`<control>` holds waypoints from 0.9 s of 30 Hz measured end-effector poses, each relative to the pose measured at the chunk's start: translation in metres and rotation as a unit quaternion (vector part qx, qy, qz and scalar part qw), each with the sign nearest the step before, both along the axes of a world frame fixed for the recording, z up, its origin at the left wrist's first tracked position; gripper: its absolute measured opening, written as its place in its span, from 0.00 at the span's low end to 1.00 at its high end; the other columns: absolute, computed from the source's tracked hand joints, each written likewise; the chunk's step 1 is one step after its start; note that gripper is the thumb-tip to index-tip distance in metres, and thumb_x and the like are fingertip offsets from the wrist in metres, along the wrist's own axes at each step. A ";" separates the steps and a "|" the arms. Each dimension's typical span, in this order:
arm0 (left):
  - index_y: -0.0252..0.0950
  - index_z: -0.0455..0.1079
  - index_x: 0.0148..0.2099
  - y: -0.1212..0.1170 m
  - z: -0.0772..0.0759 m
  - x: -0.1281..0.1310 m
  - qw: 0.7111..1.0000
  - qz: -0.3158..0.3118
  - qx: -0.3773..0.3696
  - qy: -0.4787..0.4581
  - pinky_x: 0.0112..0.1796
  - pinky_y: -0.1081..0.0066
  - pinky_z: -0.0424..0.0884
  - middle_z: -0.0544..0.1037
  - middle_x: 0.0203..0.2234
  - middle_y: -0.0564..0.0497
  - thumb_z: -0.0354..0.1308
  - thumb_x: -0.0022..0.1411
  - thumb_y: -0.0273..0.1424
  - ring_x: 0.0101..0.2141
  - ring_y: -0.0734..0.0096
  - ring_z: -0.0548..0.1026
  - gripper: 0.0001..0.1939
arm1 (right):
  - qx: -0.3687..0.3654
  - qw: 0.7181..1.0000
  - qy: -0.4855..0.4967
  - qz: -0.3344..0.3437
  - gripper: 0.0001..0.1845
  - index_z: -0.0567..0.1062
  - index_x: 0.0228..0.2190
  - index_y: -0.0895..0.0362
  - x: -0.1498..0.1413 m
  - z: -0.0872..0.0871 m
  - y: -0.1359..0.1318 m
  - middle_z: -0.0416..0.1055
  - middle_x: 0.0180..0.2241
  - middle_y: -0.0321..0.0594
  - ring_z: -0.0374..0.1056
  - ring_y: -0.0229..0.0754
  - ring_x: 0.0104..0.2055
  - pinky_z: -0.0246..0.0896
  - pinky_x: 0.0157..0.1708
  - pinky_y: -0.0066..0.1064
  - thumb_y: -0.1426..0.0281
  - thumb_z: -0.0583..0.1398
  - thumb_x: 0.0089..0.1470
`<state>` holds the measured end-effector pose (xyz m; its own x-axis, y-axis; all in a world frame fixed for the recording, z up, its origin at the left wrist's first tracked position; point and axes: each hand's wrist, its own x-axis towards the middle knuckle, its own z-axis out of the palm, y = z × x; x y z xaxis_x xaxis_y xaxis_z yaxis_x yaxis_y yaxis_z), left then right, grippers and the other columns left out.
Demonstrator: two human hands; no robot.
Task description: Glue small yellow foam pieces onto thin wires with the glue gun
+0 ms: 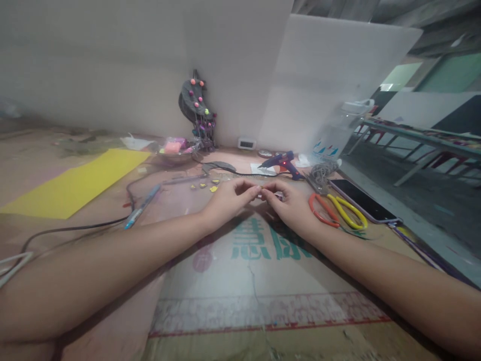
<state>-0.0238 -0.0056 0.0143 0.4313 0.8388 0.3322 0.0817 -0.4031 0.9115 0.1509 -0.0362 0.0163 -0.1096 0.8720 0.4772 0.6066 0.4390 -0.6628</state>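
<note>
My left hand [235, 198] and my right hand [287, 203] meet over the middle of the table, thumbs and fingertips pinched together. Between them is something tiny, mostly covered by the fingers; its kind cannot be made out. Several small yellow pieces with dark edges [213, 189] lie just left of my left hand. Beyond the hands, a blue glue gun [280, 161] with a red light rests on the table. Scissors with one orange and one yellow handle [347, 212] lie close to my right wrist.
A yellow sheet [80, 185], a blue pen [143, 205] and a black cable [75, 228] lie on the left. At the back stand a dark crescent-shaped ornament [191, 100] and a clear bowl [176, 156]. Grey yarn [322, 173], a phone [363, 200] and a bottle [334, 133] are right.
</note>
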 end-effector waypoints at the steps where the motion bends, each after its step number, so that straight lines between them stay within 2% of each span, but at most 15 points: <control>1: 0.33 0.73 0.38 0.000 0.000 0.000 1.000 0.002 -0.001 0.002 0.37 0.72 0.69 0.79 0.33 0.48 0.57 0.61 0.38 0.35 0.69 0.76 0.12 | 0.003 1.000 -0.004 0.001 0.10 0.74 0.30 0.55 0.000 0.000 0.000 0.75 0.30 0.37 0.70 0.41 0.34 0.63 0.34 0.30 0.64 0.57 0.57; 9: 0.33 0.73 0.37 -0.001 0.000 0.001 0.999 0.030 0.007 0.034 0.36 0.71 0.68 0.79 0.32 0.49 0.59 0.59 0.37 0.34 0.69 0.75 0.11 | 0.011 0.999 -0.031 0.002 0.09 0.75 0.30 0.55 0.001 0.000 -0.001 0.75 0.30 0.37 0.70 0.41 0.33 0.63 0.33 0.31 0.65 0.57 0.58; 13: 0.33 0.73 0.36 -0.001 0.001 0.001 0.999 0.023 0.010 0.028 0.35 0.71 0.68 0.78 0.31 0.49 0.58 0.59 0.36 0.33 0.69 0.75 0.10 | 0.002 1.000 -0.028 0.007 0.09 0.74 0.30 0.54 0.000 0.001 -0.002 0.75 0.30 0.37 0.70 0.41 0.33 0.63 0.33 0.32 0.65 0.56 0.58; 17: 0.33 0.72 0.36 -0.001 0.001 0.001 1.000 0.018 0.004 0.018 0.35 0.72 0.68 0.78 0.30 0.50 0.57 0.60 0.34 0.33 0.70 0.74 0.09 | 0.018 0.999 -0.046 0.014 0.10 0.74 0.32 0.55 0.002 0.010 -0.001 0.75 0.32 0.38 0.70 0.42 0.36 0.62 0.36 0.32 0.64 0.55 0.59; 20: 0.33 0.72 0.35 -0.002 0.001 0.002 1.000 0.018 -0.005 0.022 0.34 0.72 0.68 0.77 0.30 0.50 0.57 0.60 0.33 0.31 0.71 0.74 0.08 | 0.068 0.995 -0.060 -0.047 0.09 0.73 0.33 0.55 0.016 0.023 0.010 0.74 0.33 0.39 0.69 0.43 0.36 0.61 0.36 0.33 0.63 0.57 0.57; 23: 0.33 0.72 0.35 -0.002 0.001 0.002 1.000 0.017 -0.009 0.021 0.33 0.72 0.68 0.77 0.29 0.51 0.57 0.61 0.34 0.30 0.72 0.73 0.09 | 0.104 0.981 -0.079 -0.141 0.11 0.71 0.27 0.55 0.044 0.032 0.030 0.72 0.29 0.39 0.67 0.43 0.34 0.60 0.37 0.34 0.62 0.58 0.55; 25: 0.33 0.72 0.35 -0.002 0.001 0.002 1.000 0.020 -0.006 0.023 0.34 0.72 0.67 0.77 0.29 0.51 0.57 0.60 0.35 0.30 0.71 0.73 0.09 | 0.096 0.968 -0.088 -0.216 0.12 0.69 0.25 0.55 0.066 0.033 0.044 0.71 0.27 0.39 0.65 0.43 0.32 0.60 0.35 0.35 0.60 0.60 0.53; 27: 0.33 0.72 0.35 -0.002 0.001 0.002 0.999 0.027 -0.007 0.025 0.34 0.72 0.67 0.77 0.29 0.51 0.58 0.60 0.35 0.31 0.71 0.73 0.09 | 0.071 0.959 -0.089 -0.258 0.12 0.70 0.29 0.56 0.085 0.028 0.056 0.72 0.30 0.42 0.66 0.44 0.33 0.61 0.37 0.36 0.60 0.62 0.51</control>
<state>-0.0222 -0.0072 0.0154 0.4019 0.8651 0.3002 0.1484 -0.3851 0.9109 0.2359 0.0199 0.0440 0.2272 0.7595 0.6096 0.8658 0.1291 -0.4835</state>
